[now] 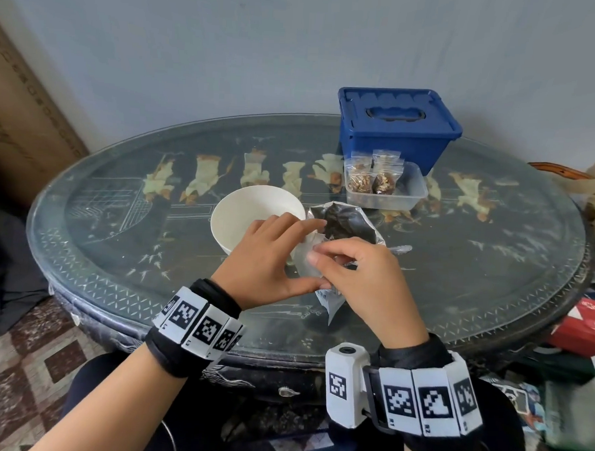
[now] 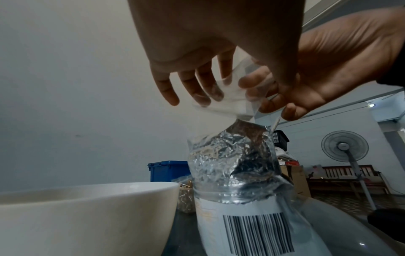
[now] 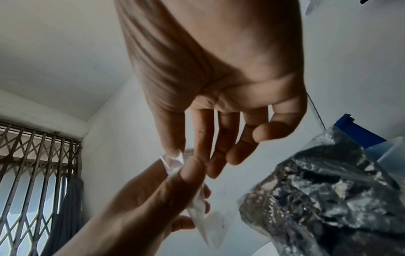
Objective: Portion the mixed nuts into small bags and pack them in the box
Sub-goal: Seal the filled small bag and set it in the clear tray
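Sitting under everything is the desk, oval, dark, glass-topped. Standing at its far right is the box, blue, lid closed. Lying just in front of the box is a clear tray, and leaning upright in it are two filled bags, nuts visible through the plastic. Resting left of centre is a white bowl; its contents are not showing from this angle. Standing just right of the bowl, touching or nearly touching its rim, is the foil pouch, mouth torn open and gaping upward, dark contents showing inside, barcode label facing the person in the left wrist view.

Hovering in front of the pouch mouth is the left hand, pinching one side of a small empty bag between thumb and fingers. Meeting it from the right is the right hand, fingers curled, gripping the same bag's opposite edge at the top. The bag is hanging clear of the desk, held between both hands just above and in front of the pouch opening; it is showing transparent and flat in both wrist views.
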